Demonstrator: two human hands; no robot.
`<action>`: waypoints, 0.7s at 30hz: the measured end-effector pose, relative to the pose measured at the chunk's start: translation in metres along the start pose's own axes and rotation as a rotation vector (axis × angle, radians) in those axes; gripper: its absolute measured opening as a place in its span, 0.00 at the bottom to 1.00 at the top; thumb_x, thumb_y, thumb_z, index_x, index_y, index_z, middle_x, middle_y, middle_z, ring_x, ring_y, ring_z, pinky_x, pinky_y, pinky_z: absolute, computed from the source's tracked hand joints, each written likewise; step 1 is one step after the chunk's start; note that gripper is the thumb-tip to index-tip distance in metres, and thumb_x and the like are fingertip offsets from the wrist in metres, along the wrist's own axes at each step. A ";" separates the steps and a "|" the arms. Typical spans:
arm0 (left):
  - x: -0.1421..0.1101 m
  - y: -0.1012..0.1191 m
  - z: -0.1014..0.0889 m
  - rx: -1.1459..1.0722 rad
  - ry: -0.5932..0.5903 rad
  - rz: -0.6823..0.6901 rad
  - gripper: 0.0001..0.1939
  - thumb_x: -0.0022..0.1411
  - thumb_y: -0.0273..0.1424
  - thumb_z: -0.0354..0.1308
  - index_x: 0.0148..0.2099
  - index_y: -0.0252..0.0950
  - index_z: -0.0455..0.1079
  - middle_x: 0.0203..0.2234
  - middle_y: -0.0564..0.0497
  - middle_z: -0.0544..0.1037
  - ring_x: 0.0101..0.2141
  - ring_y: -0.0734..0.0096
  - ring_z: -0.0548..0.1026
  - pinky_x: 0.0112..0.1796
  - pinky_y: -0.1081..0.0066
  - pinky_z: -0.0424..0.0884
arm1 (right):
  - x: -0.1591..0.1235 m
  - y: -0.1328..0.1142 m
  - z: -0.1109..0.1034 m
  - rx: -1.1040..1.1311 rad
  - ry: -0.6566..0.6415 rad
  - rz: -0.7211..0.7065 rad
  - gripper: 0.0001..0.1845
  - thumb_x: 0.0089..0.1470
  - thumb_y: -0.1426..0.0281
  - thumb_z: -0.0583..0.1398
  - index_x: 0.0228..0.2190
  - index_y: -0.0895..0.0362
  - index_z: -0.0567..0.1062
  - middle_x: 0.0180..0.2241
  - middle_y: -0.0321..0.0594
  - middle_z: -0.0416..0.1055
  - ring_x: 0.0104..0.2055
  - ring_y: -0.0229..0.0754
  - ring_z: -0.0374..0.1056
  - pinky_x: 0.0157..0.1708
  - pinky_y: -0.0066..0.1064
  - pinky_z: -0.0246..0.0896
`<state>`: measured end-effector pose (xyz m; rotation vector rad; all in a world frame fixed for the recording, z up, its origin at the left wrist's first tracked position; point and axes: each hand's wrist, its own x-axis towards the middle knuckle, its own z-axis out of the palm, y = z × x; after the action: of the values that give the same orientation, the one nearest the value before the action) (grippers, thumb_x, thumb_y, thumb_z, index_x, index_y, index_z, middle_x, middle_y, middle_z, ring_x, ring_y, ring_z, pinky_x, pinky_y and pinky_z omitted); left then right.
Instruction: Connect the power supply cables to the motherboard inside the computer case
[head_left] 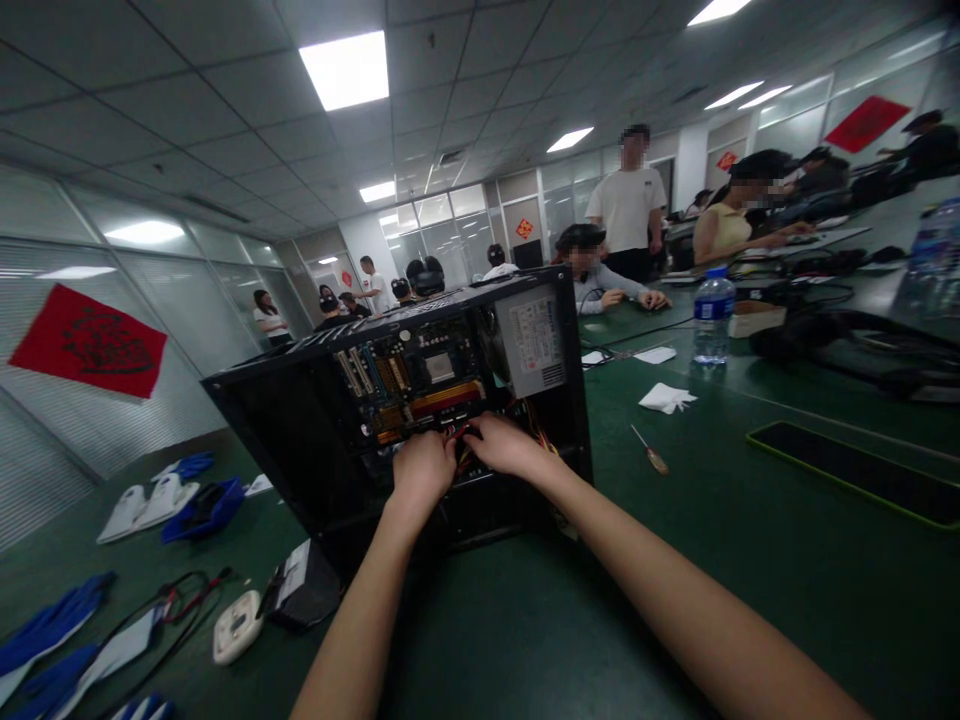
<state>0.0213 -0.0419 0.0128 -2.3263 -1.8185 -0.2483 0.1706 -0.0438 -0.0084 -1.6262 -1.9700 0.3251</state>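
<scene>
A black computer case (pixel 397 320) stands on the green table with its side open toward me. Inside it I see a motherboard (pixel 397 375) and, at the upper right, a grey power supply (pixel 534 340). My left hand (pixel 424 465) and my right hand (pixel 504 445) reach into the lower part, just below the board. Their fingers are closed close together around thin coloured cables (pixel 463 458); the exact ends they pinch are hidden. More yellow and red wires (pixel 541 430) hang below the power supply, behind my right hand.
To the right lie a screwdriver (pixel 651 452), a crumpled tissue (pixel 667 397), a water bottle (pixel 712 318) and a black mat (pixel 855 470). Left are a black box (pixel 304 590), a white round-cornered device (pixel 238 627), a blue tray (pixel 202 512) and blue gloves (pixel 56 625). People work beyond.
</scene>
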 end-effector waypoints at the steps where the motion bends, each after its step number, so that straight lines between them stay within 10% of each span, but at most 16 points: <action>1: 0.000 0.000 0.000 -0.001 0.001 0.000 0.20 0.70 0.39 0.48 0.44 0.38 0.81 0.36 0.39 0.83 0.40 0.51 0.82 0.39 0.63 0.74 | 0.000 0.000 0.000 -0.003 0.001 -0.005 0.17 0.65 0.68 0.55 0.45 0.63 0.80 0.48 0.54 0.77 0.50 0.49 0.74 0.47 0.30 0.62; 21: -0.001 0.003 -0.003 0.033 0.002 0.012 0.20 0.71 0.38 0.47 0.43 0.36 0.80 0.37 0.38 0.83 0.41 0.49 0.81 0.39 0.61 0.75 | 0.004 -0.002 -0.003 -0.104 -0.060 -0.029 0.18 0.66 0.70 0.54 0.48 0.65 0.79 0.50 0.57 0.76 0.53 0.50 0.73 0.51 0.30 0.62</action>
<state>0.0243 -0.0443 0.0154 -2.3131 -1.7926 -0.2173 0.1705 -0.0413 -0.0037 -1.6678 -2.0852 0.2675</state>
